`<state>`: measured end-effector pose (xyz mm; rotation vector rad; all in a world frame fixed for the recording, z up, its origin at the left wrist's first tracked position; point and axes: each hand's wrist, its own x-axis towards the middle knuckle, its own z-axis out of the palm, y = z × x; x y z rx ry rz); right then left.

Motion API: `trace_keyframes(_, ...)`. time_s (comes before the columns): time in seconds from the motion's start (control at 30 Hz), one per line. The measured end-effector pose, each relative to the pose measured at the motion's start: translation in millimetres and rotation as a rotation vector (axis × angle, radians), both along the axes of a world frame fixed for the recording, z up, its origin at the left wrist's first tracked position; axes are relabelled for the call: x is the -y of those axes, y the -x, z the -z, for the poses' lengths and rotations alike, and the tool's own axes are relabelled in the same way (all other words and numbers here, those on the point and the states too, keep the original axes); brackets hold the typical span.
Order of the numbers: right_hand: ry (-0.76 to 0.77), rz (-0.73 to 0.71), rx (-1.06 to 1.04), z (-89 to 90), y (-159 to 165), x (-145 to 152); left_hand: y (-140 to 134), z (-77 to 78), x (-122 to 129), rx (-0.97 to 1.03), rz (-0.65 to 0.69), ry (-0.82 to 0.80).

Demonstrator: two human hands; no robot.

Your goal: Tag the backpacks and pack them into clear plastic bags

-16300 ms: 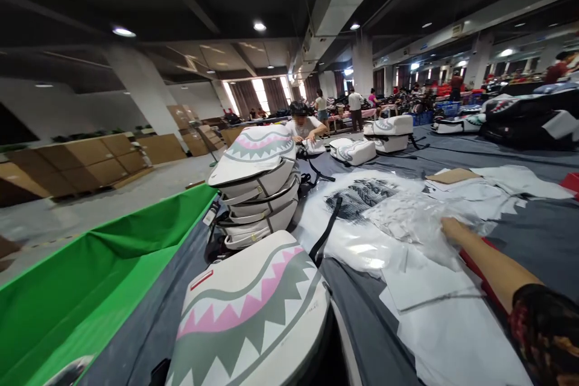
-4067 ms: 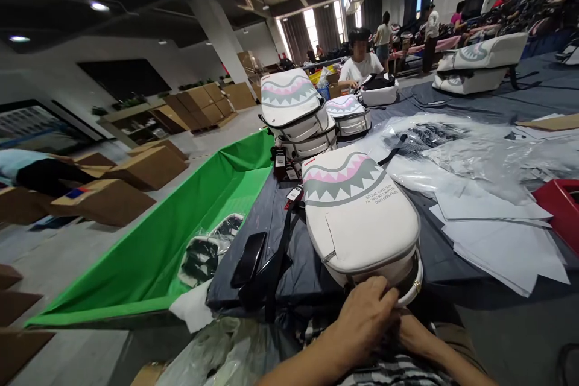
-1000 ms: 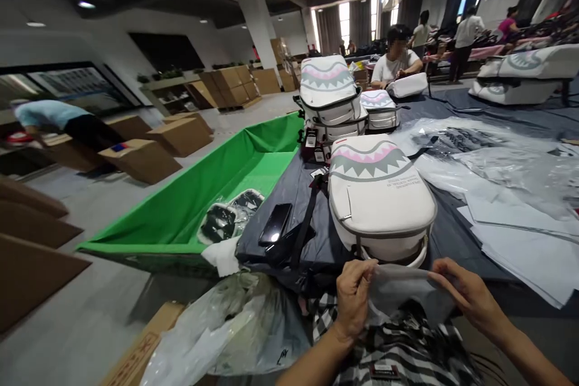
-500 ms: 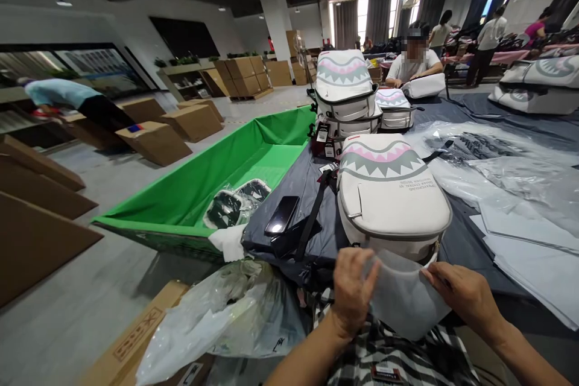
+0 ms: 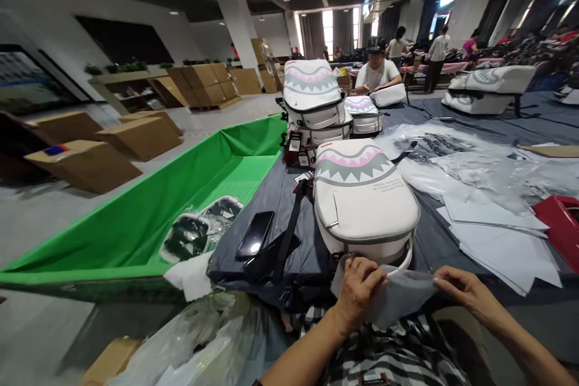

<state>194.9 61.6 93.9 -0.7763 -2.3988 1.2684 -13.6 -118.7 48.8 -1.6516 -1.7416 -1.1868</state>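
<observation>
Clear sheet stretched between two hands, white bag right behind it

So the left hand point(image 5: 357, 289) has its fingers closed on one side of a see-through sheet point(image 5: 398, 298), and the right hand point(image 5: 465, 292) is pinching the opposite corner, thumb to finger. The sheet's up at the near edge of the table point(image 5: 432, 241), right in front of a white shark-teeth backpack point(image 5: 366, 205) lying flat. Phone point(image 5: 256, 235) to its left, loose papers point(image 5: 502, 247) to its right. Behind: more backpacks stacked up point(image 5: 312, 96), then a co-worker in white point(image 5: 377, 75).
</observation>
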Motion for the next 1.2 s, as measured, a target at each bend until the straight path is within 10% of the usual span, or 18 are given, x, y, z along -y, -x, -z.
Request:
trace_keyframes(0.13, 0.090, 0.234, -0.200, 8.0, 20, -3, 1, -1.3, 3, -0.006, 0.070, -0.091)
trace_keyframes(0.43, -0.443, 0.261, -0.486, 38.6, 94, -30, -3, -2.7, 5, -0.081, -0.004, -0.014)
trace_keyframes(0.7, -0.652, 0.488, -0.525, 43.6, 65, -18, -9, -8.1, 7, -0.151, -0.120, 0.104)
trace_keyframes(0.9, -1.132, -0.049, -0.417, 22.4, 53, 9, -10, -10.6, 7, -0.091, -0.108, 0.122)
trace_keyframes(1.2, -1.336, -0.521, -0.453, 1.0, 62, -30, -31, 7.9, 16, -0.005, -0.391, -0.033)
